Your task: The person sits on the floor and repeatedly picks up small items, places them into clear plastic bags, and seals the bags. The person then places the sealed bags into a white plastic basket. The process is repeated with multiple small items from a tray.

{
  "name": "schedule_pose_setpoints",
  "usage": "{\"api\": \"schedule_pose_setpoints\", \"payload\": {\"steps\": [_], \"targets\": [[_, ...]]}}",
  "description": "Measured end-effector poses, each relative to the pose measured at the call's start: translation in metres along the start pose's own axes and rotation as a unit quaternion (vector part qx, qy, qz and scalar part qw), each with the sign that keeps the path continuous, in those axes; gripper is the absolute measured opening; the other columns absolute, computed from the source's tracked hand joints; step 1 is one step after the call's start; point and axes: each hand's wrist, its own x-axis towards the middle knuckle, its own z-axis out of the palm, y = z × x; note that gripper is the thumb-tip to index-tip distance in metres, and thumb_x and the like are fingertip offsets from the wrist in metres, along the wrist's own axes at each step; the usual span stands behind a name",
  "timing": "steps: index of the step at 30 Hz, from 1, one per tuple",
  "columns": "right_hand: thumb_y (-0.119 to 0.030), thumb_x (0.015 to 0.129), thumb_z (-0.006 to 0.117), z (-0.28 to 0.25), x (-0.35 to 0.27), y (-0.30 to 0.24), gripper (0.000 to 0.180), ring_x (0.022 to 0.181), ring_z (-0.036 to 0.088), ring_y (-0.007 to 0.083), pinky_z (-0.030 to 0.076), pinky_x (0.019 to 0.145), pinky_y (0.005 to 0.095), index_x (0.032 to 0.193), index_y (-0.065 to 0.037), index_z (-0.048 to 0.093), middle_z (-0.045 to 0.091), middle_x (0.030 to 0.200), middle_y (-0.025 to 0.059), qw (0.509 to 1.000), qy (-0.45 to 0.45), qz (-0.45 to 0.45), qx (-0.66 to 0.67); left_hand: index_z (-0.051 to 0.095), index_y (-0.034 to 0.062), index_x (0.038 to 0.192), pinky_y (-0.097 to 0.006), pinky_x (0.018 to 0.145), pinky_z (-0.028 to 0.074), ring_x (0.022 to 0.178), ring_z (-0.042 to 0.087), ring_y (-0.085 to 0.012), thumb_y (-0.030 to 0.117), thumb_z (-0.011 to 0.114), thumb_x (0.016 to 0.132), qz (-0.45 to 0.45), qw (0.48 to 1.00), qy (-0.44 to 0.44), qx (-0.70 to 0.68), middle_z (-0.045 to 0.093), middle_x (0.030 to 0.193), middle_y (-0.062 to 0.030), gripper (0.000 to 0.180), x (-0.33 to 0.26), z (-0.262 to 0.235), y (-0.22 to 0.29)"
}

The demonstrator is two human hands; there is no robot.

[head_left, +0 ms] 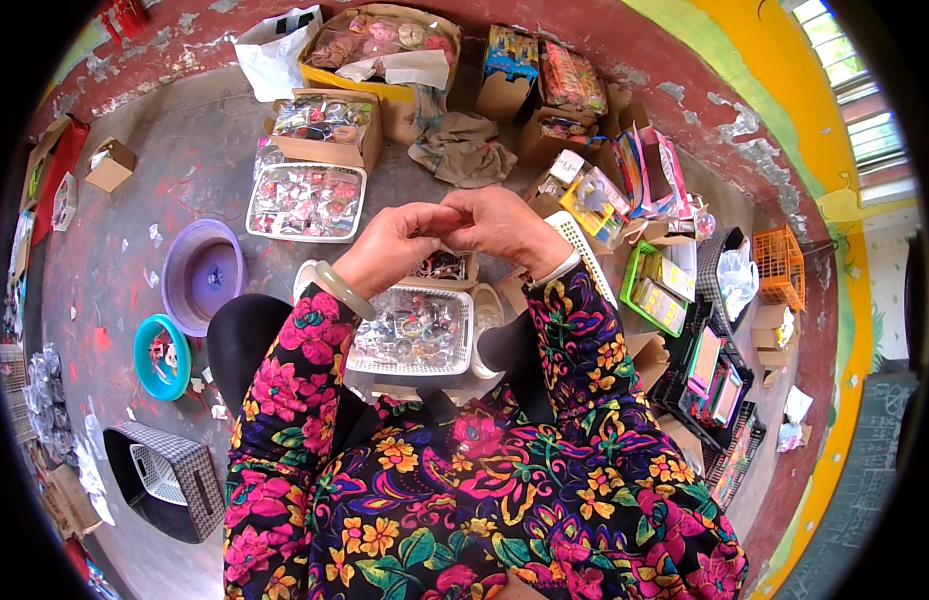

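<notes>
My left hand (397, 243) and my right hand (502, 226) meet fingertip to fingertip in front of me. The fingers of both are bent and pressed together, and anything between them is hidden or too small to make out. A bangle (343, 290) circles my left wrist. Below the hands, partly covered by them, is a small cardboard box (472, 269) with dark small items in it. Nearer to me stands a white plastic basket (469, 335) filled with small items in clear bags. It sits between my knees.
Another white basket (253, 222) of bagged pieces stands ahead, before an opened cardboard box (370, 150). At left are a purple basin (175, 300), a teal basin (141, 372) and a checked bin (200, 490). A green basket (633, 270) and black crate (720, 425) stand right.
</notes>
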Motion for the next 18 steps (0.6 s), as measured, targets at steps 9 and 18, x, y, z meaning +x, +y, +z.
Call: {"api": "schedule_pose_setpoints", "payload": {"steps": [9, 18], "targets": [[-0.020, 0.066, 0.066, -0.002, 0.002, -0.004, 0.020, 0.065, 0.060, 0.0283, 0.045, 0.059, 0.0360, 0.079, -0.003, 0.063, 0.062, 0.071, 0.0139, 0.997, 0.066, 0.040, -0.017, 0.047, -0.0024, 0.113, -0.025, 0.084, 0.047, 0.097, 0.056, -0.0138, -0.010, 0.054, 0.078, -0.002, 0.998, 0.061, -0.027, 0.057, 0.107, -0.0080, 0.037, 0.007, -0.004, -0.016], [-0.006, 0.073, 0.064, -0.011, -0.001, -0.010, 0.009, 0.066, 0.047, 0.0051, 0.040, 0.059, 0.0203, 0.078, 0.000, 0.059, 0.055, 0.069, -0.0029, 0.982, 0.076, 0.014, 0.172, 0.059, -0.0018, 0.092, -0.021, 0.066, 0.052, 0.078, 0.058, -0.0087, 0.003, 0.061, 0.080, -0.049, 0.993, 0.094, -0.045, 0.061, 0.093, -0.0052, 0.013, 0.002, -0.006, -0.005]]}}
